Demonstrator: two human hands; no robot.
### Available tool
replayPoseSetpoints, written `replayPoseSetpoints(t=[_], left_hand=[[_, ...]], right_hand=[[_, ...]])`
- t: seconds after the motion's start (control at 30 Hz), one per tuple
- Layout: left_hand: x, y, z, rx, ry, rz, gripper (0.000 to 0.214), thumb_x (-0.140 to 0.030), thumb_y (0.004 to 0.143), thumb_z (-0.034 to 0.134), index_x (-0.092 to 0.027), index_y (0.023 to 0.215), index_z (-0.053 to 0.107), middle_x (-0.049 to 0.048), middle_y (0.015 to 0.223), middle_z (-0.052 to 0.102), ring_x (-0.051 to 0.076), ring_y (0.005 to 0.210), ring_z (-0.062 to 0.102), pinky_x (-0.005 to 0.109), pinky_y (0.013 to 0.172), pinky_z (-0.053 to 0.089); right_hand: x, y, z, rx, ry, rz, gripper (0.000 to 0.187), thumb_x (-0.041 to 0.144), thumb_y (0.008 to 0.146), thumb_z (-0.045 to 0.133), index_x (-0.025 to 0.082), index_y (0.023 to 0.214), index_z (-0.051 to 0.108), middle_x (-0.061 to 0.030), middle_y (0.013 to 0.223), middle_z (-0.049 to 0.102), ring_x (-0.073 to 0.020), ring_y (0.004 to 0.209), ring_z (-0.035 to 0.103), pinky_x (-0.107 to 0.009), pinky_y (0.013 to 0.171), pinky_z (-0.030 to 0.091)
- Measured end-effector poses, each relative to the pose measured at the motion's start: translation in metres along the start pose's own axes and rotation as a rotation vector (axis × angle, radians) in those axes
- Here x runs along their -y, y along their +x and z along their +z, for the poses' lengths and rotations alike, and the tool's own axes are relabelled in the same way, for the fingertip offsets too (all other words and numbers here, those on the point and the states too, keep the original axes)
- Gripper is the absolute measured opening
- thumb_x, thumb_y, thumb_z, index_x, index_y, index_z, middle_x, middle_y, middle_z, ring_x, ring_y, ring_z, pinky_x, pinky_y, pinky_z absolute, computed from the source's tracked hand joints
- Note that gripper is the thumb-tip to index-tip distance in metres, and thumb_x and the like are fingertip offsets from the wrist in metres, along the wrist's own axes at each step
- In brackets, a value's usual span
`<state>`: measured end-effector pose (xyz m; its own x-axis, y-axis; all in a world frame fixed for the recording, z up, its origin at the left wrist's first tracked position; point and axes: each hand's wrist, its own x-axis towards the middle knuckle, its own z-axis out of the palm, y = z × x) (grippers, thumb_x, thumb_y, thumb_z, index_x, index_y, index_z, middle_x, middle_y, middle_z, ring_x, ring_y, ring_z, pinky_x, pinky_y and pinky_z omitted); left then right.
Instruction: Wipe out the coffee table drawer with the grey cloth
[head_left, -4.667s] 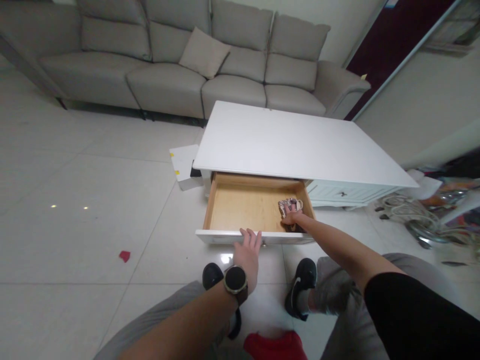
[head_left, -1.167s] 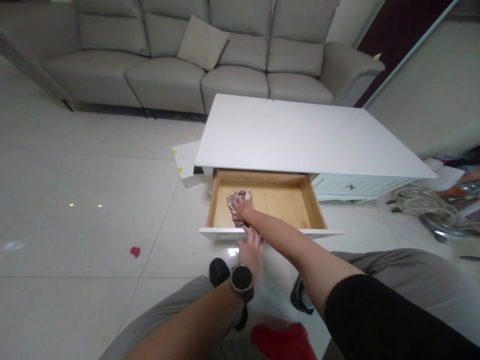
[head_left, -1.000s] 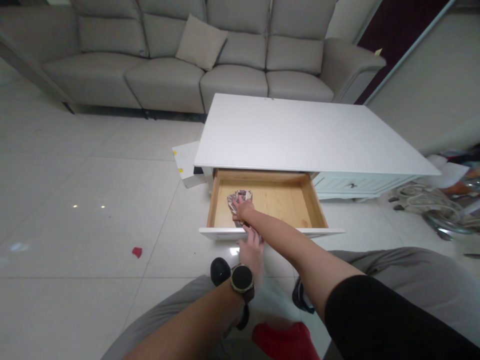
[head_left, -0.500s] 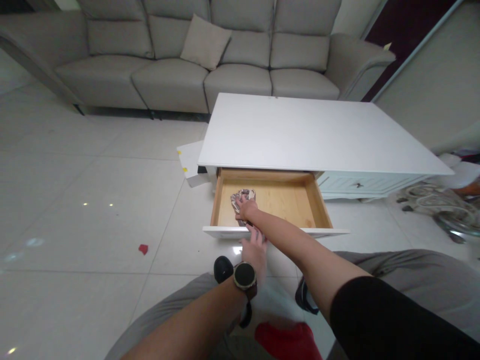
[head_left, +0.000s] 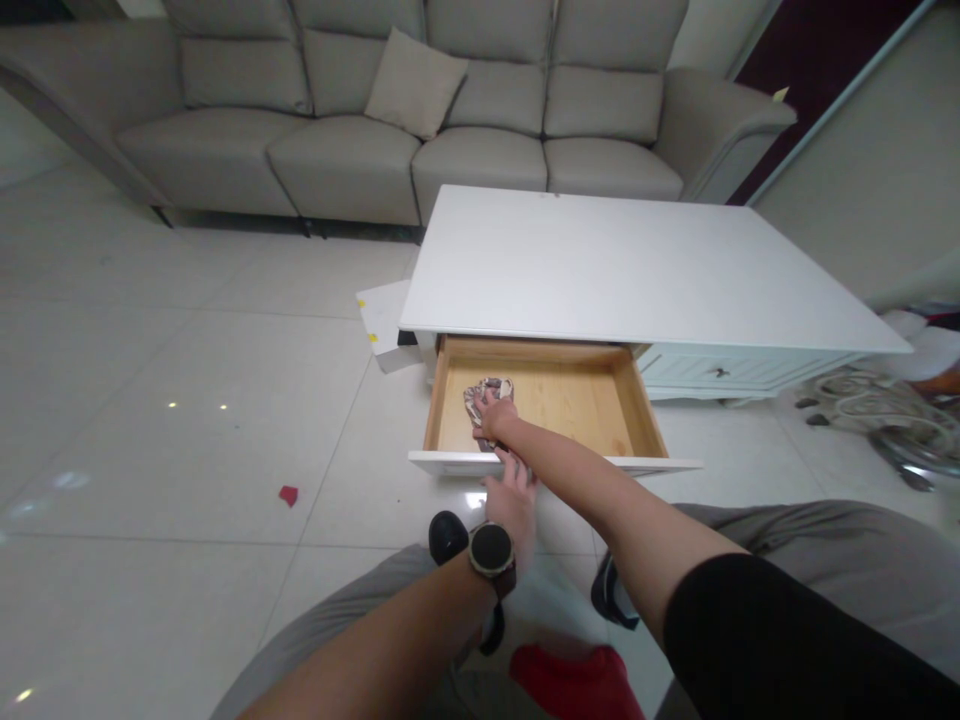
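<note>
Lying near the left end of the pulled-out drawer [head_left: 570, 395], a brown-and-white patterned cloth [head_left: 471, 398] is being partly covered by the right hand [head_left: 495, 412]. The fingers of that hand are being held slightly apart on top of the cloth; whether any fold is being pinched beneath them cannot be told. The drawer's white front panel [head_left: 442, 462] is being touched at its top edge by the left hand [head_left: 514, 500], whose fingers are being held a little apart; how firmly the edge is being gripped cannot be told. The left hand is being partly overlapped by the right forearm, and on the left wrist a dark round watch [head_left: 491, 549] is being worn. The drawer is being overhung by the white top of a low table [head_left: 630, 260], beside which a white box [head_left: 384, 310] is being marked out by yellow patches. Beyond, a beige cushion [head_left: 416, 85] is being supported by a grey sofa [head_left: 345, 160]. A small red scrap [head_left: 288, 495] is being borne by the tiled floor [head_left: 187, 480].
</note>
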<state>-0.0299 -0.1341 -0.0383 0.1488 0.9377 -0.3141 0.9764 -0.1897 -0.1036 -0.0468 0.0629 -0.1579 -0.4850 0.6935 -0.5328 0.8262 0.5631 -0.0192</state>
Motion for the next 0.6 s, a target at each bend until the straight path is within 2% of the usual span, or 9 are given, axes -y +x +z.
replayPoseSetpoints(t=[0.17, 0.27, 0.43, 0.6], left_hand=[[0.0000, 0.0010, 0.0039, -0.023, -0.051, 0.014, 0.065, -0.003, 0.092, 0.031, -0.032, 0.141, 0.062, 0.0081, 0.157, 0.046, 0.039, 0.147, 0.031, 0.051, 0.086, 0.056], [-0.0004, 0.0028, 0.0069, -0.043, -0.096, -0.012, 0.064, -0.002, 0.092, 0.032, -0.032, 0.138, 0.064, 0.0076, 0.157, 0.046, 0.038, 0.148, 0.031, 0.050, 0.087, 0.056], [-0.0005, 0.0032, 0.0063, 0.016, 0.006, 0.003, 0.063, -0.004, 0.094, 0.030, -0.032, 0.141, 0.061, 0.0073, 0.159, 0.044, 0.037, 0.148, 0.030, 0.048, 0.085, 0.056], [-0.0006, 0.0032, 0.0087, -0.024, -0.060, -0.004, 0.065, -0.003, 0.092, 0.030, -0.032, 0.139, 0.063, 0.0068, 0.158, 0.045, 0.038, 0.148, 0.029, 0.049, 0.086, 0.054]], right_hand=[[0.0008, -0.0030, -0.0032, 0.005, 0.025, 0.000, 0.103, 0.061, 0.085, 0.060, 0.016, 0.165, 0.013, -0.0223, 0.170, 0.012, -0.0416, 0.152, 0.022, -0.063, 0.112, 0.033], [0.0012, -0.0052, -0.0050, 0.000, 0.014, 0.002, 0.102, 0.062, 0.084, 0.060, 0.018, 0.165, 0.016, -0.0211, 0.170, 0.014, -0.0414, 0.151, 0.025, -0.063, 0.112, 0.033], [0.0013, -0.0069, -0.0058, -0.003, 0.004, 0.004, 0.097, 0.061, 0.084, 0.060, 0.024, 0.164, 0.019, -0.0180, 0.170, 0.017, -0.0413, 0.149, 0.029, -0.063, 0.110, 0.035], [0.0015, -0.0061, -0.0049, -0.006, 0.036, 0.011, 0.099, 0.060, 0.084, 0.061, 0.024, 0.165, 0.016, -0.0186, 0.170, 0.015, -0.0420, 0.150, 0.027, -0.063, 0.110, 0.035]])
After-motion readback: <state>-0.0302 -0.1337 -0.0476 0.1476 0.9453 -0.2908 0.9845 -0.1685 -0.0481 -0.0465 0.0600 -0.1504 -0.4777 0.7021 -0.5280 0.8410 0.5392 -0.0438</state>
